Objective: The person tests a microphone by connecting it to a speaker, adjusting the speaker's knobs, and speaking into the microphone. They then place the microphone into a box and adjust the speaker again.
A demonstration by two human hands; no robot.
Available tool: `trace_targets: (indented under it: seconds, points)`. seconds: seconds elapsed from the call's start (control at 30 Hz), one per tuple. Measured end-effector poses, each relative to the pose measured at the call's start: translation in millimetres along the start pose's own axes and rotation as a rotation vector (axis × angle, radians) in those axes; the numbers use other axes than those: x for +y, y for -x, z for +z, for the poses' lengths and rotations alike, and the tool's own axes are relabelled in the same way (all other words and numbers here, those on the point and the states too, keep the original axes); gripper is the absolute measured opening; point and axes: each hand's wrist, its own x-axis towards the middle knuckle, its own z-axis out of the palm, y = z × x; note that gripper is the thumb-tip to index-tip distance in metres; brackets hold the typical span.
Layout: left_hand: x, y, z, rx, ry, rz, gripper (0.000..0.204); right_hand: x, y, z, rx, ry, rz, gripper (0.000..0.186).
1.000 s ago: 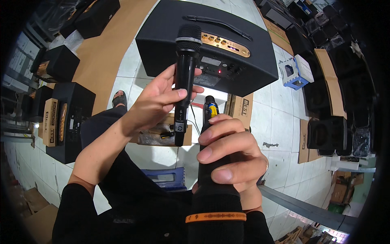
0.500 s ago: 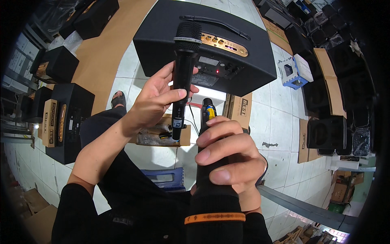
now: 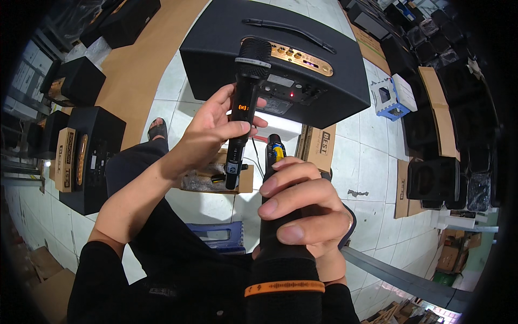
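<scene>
In my left hand [image 3: 208, 127] is a black wireless handheld microphone [image 3: 244, 100], upright with its mesh head away from me. My thumb presses on its body, just below a display lit in orange characters. A second black microphone [image 3: 285, 264] is gripped by my right hand [image 3: 305, 208], its thick head with an orange band [image 3: 285, 288] close to the camera. At its far end the body is open, and a yellow-and-blue battery [image 3: 278, 152] shows. Beyond both hands stands a large black speaker [image 3: 216, 48] with a gold control panel [image 3: 302, 58] and a red light.
Below my left hand lies an open carton [image 3: 245, 181] with plastic-wrapped items. A blue stool [image 3: 216, 235] is near my legs, another blue-and-white stool [image 3: 396, 100] at right. Black speakers [image 3: 94, 156] stand at left, cardboard boxes [image 3: 318, 148] by the large speaker. A metal rail [image 3: 404, 275] crosses lower right.
The left microphone's display has come on in orange. That microphone has tilted slightly and moved a little nearer me. My right hand keeps its grip almost unmoved.
</scene>
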Motion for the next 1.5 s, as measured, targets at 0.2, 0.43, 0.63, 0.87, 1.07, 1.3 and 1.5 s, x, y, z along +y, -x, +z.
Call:
trace_targets:
  seconds: [0.2, 0.43, 0.63, 0.87, 1.07, 1.3, 1.5]
  points:
    - [-4.3, -0.9, -3.4, 0.085, 0.009, -0.052, 0.061, -2.5, 0.3, 3.0, 0.003, 0.003, 0.021, 0.022]
    - [-6.2, 0.5, -6.6, 0.106, -0.074, -0.042, 0.062, 3.5, 1.2, 2.2, 0.008, -0.017, 0.014, 0.023]
    - [-8.4, -0.3, -3.7, 0.066, -0.117, -0.042, 0.062, 1.6, 0.7, 2.0, 0.002, 0.01, 0.014, 0.022]
    - [-7.3, 3.2, -1.0, 0.041, -0.188, -0.051, 0.054, 2.8, 3.2, 0.2, 0.006, 0.001, 0.026, 0.02]
    - [-11.5, 5.1, -3.2, 0.056, -0.192, -0.047, 0.065, 2.4, 3.2, 2.1, 0.01, -0.007, 0.04, 0.018]
    - [-15.1, 5.9, -9.1, 0.08, -0.268, -0.018, 0.063, 4.6, 1.7, -3.3, -0.034, 0.008, 0.021, 0.021]
    - [-15.5, 5.4, -9.5, 0.131, -0.265, -0.023, 0.056, 1.4, 3.1, 0.7, -0.021, -0.012, 0.051, 0.022]
